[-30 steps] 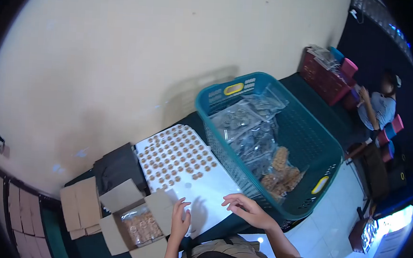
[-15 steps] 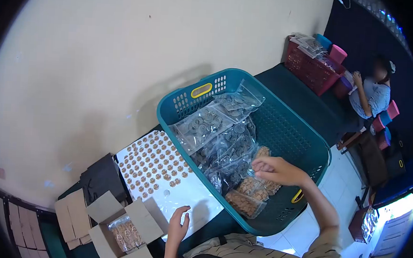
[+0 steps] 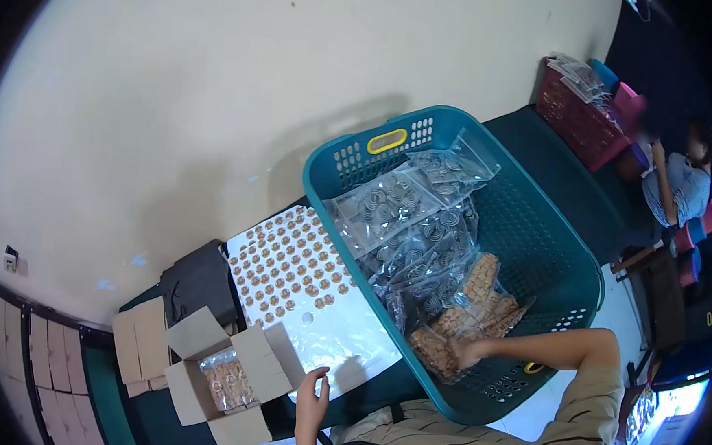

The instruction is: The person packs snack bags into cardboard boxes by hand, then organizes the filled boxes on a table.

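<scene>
Right hand: your right hand [image 3: 472,354] is closing on a snack bag [image 3: 438,347] inside the teal basket [image 3: 570,260].
Left hand: your left hand [image 3: 311,393] is resting open on the sticker sheet [image 3: 303,289], left of the basket.

Right hand [image 3: 470,353] reaches forward, fingers curled; left hand [image 3: 311,393] lies flat.

packing workroom | basket [image 3: 360,153] of bagged snacks | sticker sheet [image 3: 288,267] | cardboard boxes [image 3: 141,340]

Right hand [image 3: 469,353] in teal basket [image 3: 535,233] on cookie bag [image 3: 440,342], left hand [image 3: 311,399] by sticker sheet [image 3: 303,284]
</scene>
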Demonstrator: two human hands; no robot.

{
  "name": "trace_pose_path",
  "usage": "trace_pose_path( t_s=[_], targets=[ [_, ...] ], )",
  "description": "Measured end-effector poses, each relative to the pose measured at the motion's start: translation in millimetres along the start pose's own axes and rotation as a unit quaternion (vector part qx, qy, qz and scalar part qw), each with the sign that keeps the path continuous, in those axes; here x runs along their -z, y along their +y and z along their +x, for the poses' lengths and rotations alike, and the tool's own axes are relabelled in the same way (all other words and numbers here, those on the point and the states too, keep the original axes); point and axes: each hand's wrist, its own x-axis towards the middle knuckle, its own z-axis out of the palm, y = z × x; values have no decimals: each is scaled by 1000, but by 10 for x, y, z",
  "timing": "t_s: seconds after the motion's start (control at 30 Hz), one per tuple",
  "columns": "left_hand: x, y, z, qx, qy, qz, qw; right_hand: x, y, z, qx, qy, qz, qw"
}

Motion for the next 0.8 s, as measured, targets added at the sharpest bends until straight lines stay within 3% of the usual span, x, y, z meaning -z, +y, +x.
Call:
trace_pose_path(
  t_s=[0.03, 0.07, 0.1, 0.13, 0.2, 0.3, 0.37, 0.47, 0.5, 0.57, 0.6, 0.67, 0.77, 0.8],
  targets=[
    [-12, 37, -1, 7, -10, -11, 1000, 6, 220, 280, 65, -322, 57, 943],
    [-19, 84, 0, 14, -20, -21, 999, 88, 406, 599, 121, -607, 104, 778],
    [-7, 172, 2, 15, -26, -23, 999, 1192, 172, 640, -93, -562, 257, 781],
    [-9, 176, 5, 18, -22, -22, 999, 1619, 118, 772, -88, -563, 255, 781],
    [-40, 145, 15, -22, -39, -24, 999, 2156, 72, 958, 97, -517, 359, 771],
    [-43, 120, 20, -35, -27, -22, 999, 3085, -104, 1064, 110, -272, 275, 915],
    [-15, 136, 18, -42, -23, -21, 999, 3557, -141, 1011, 125, -110, 291, 942],
    [86, 184, 31, -28, -41, -41, 998, 4283, -337, 792, 132, 51, 362, 922],
    [124, 210, 38, -40, -42, -60, 997, 4490, -445, 682, 137, 51, 360, 921],
    [189, 239, 71, -51, -39, -80, 995, 4780, -651, 460, 84, 193, 399, 892],
    [213, 251, 86, -46, -42, -133, 989, 4831, -715, 361, 88, 193, 397, 893],
    [261, 318, 113, -43, -42, -190, 980, 4845, -834, 142, 37, 320, 441, 838],
    [385, 371, 146, -79, -115, -325, 935, 4675, -1120, -103, -37, 329, 565, 756],
    [418, 400, 140, -81, -112, -326, 935, 4612, -1226, -121, -34, 315, 565, 761]
  ],
)
